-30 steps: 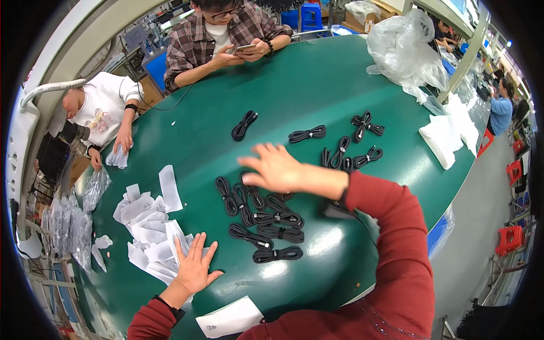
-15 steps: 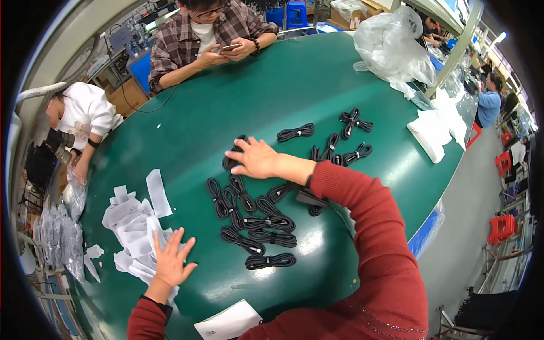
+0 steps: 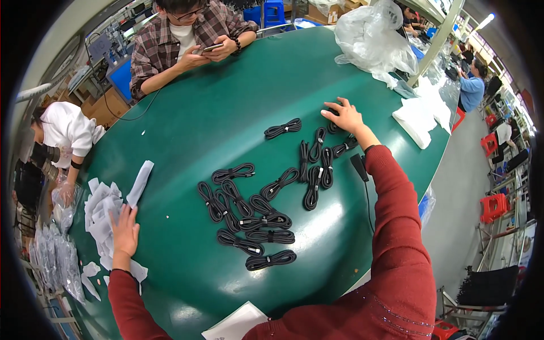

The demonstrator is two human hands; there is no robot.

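My left hand (image 3: 126, 231) lies with fingers spread on a pile of thin white sleeves (image 3: 102, 211) at the left; one rolled sleeve (image 3: 139, 184) sticks out past my fingertips. Out to the far right, my right hand (image 3: 344, 119) reaches over a coiled black cable (image 3: 332, 128), partly hidden beneath it; its fingers are apart. Below that hand sit several more tied black cables, one of them upright (image 3: 327, 168). A second group of bundled cables fills the middle, with one bundle (image 3: 233, 173) at its top and another (image 3: 271, 260) nearest me. A lone cable (image 3: 283, 128) lies farther back.
A black device with a wire (image 3: 359, 168) rests beside my right forearm. White paper (image 3: 237, 322) lies at the near edge. Clear plastic bags (image 3: 374, 42) and white sheets (image 3: 413, 122) occupy the far right. Across the green table (image 3: 198, 133), a person holds a phone (image 3: 213, 47).
My right hand has left the cable in the middle and moved right to the far group. My left hand has shifted left and farther onto the sleeves. The view has shifted slightly.
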